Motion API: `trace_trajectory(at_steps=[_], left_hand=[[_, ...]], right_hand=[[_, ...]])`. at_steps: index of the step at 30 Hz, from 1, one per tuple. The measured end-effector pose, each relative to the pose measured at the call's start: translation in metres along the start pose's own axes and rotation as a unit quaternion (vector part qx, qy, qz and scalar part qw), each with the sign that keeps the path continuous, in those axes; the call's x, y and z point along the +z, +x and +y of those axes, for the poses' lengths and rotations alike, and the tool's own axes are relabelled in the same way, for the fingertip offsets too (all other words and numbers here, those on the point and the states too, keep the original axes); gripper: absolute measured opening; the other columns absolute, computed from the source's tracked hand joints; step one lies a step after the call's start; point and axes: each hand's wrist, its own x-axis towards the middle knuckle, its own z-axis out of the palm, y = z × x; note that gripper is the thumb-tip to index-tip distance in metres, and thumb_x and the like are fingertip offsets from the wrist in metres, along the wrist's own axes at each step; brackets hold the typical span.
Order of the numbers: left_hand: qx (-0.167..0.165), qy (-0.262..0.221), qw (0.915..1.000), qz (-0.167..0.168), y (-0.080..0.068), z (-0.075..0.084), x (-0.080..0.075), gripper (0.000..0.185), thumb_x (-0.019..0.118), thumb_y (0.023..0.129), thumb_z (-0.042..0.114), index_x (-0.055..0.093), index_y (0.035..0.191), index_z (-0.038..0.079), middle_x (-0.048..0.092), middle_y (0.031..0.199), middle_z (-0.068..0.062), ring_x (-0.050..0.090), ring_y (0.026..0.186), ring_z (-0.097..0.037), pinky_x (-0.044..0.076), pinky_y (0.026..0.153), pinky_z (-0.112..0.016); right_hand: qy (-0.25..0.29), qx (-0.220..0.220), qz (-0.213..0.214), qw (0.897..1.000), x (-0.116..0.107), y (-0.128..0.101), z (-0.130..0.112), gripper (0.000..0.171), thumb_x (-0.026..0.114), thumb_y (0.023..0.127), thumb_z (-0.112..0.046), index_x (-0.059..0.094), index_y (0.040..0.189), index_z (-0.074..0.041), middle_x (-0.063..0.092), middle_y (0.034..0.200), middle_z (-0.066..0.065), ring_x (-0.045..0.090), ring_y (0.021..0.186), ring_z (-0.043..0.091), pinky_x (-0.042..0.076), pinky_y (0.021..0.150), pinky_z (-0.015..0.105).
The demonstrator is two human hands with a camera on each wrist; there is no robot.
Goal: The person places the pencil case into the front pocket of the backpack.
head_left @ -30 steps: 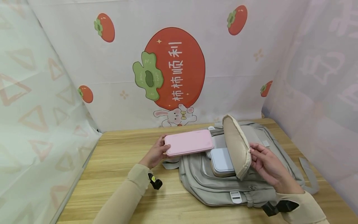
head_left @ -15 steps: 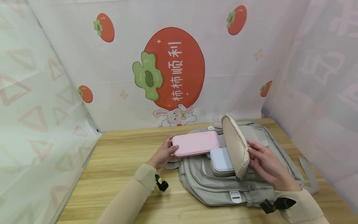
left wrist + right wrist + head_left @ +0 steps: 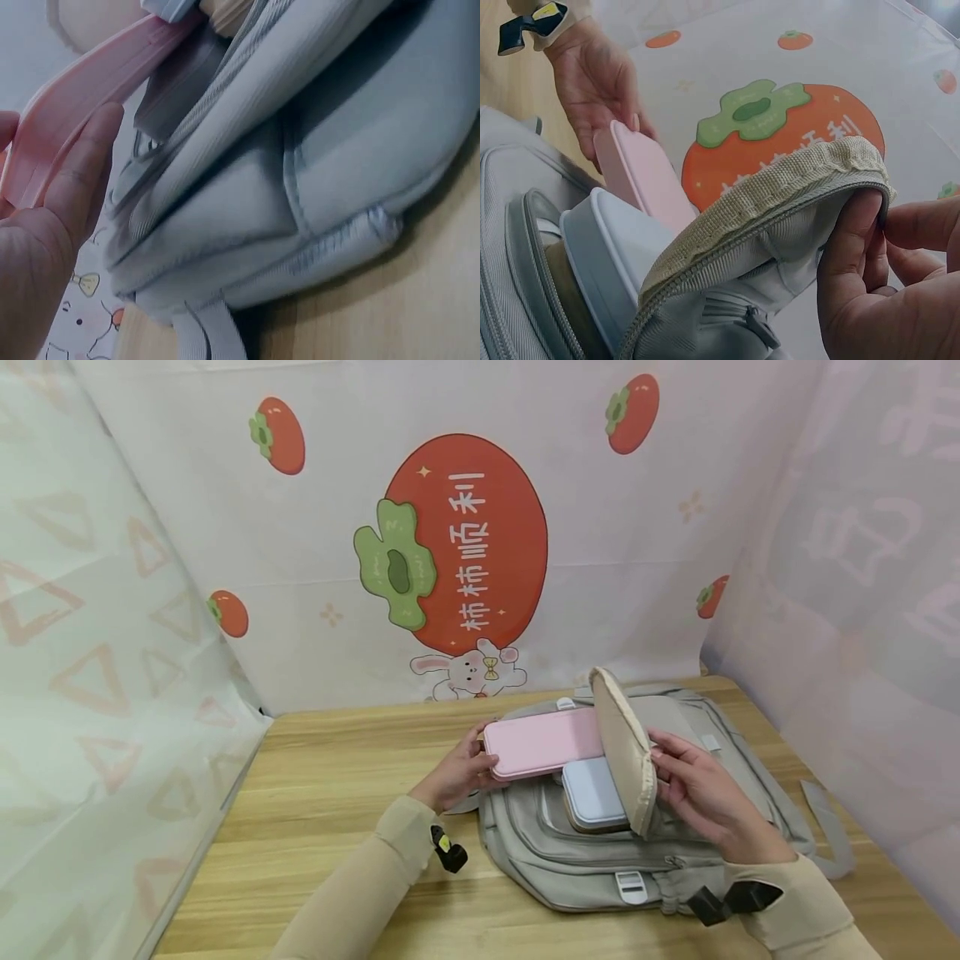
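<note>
My left hand (image 3: pixel 459 777) grips the left end of a flat pink case (image 3: pixel 543 743), thumb on top and fingers beneath. The case's far end passes behind the raised beige-lined flap (image 3: pixel 624 752) of a grey backpack (image 3: pixel 525 852) lying on the table. My right hand (image 3: pixel 697 789) pinches that flap by its zipped edge, as the right wrist view shows. A light blue case (image 3: pixel 594 789) sticks out of the pocket beside the pink one, and a brown item (image 3: pixel 570 292) lies against it. How deep the pink case sits is hidden by the flap.
A wooden table (image 3: pixel 315 827) carries the backpack on its right half. Straps (image 3: pixel 828 827) trail off the bag's right side, and a white buckle (image 3: pixel 632 887) lies at its front. Printed cloth (image 3: pixel 322 527) hangs at the back and both sides.
My left hand has moved right with the pink case, whose far end has gone behind the flap. My right hand has drawn the flap slightly left. The light blue case stays about where it was.
</note>
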Motion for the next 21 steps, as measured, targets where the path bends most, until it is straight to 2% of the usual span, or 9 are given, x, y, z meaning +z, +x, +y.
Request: trace_trajectory(at_steps=[5,11,16,21], left_hand=[[-0.013,-0.015,0.9998,0.004,0.006,-0.002,0.011,0.075,0.045,0.106,-0.006,0.007,0.167,0.015,0.029,0.152,-0.029,0.06,0.106,-0.027,0.056,0.094,-0.052],[-0.015,-0.027,0.9995,0.011,0.014,-0.008,0.025,0.074,0.045,0.105,-0.009,0.011,0.166,0.014,0.035,0.146,-0.029,0.06,0.104,-0.028,0.058,0.091,-0.051],[-0.018,-0.039,0.9989,0.019,0.021,-0.011,0.038,0.073,0.045,0.104,-0.009,0.012,0.166,0.014,0.034,0.145,-0.028,0.06,0.104,-0.03,0.057,0.091,-0.052],[-0.026,-0.03,0.9987,0.031,0.028,-0.015,0.049,0.076,0.045,0.104,-0.009,0.01,0.167,0.015,0.04,0.137,-0.027,0.062,0.099,-0.028,0.059,0.089,-0.049]], right_hand=[[-0.013,0.009,0.008,1.0,0.005,0.005,0.001,0.039,0.042,0.11,0.001,0.071,0.126,-0.018,0.07,0.12,0.003,0.067,0.104,0.012,0.058,0.081,0.026],[-0.023,0.015,0.011,1.0,0.01,0.007,0.002,0.037,0.043,0.11,0.0,0.071,0.126,-0.02,0.069,0.119,0.002,0.067,0.102,0.011,0.058,0.081,0.026],[-0.034,0.018,0.019,0.999,0.012,0.01,0.002,0.036,0.045,0.11,-0.002,0.071,0.125,-0.021,0.069,0.117,0.001,0.067,0.101,0.01,0.058,0.08,0.025],[-0.02,0.019,0.021,0.999,0.012,0.01,0.004,0.038,0.043,0.11,0.0,0.072,0.124,-0.02,0.069,0.117,0.002,0.067,0.101,0.01,0.058,0.08,0.026]])
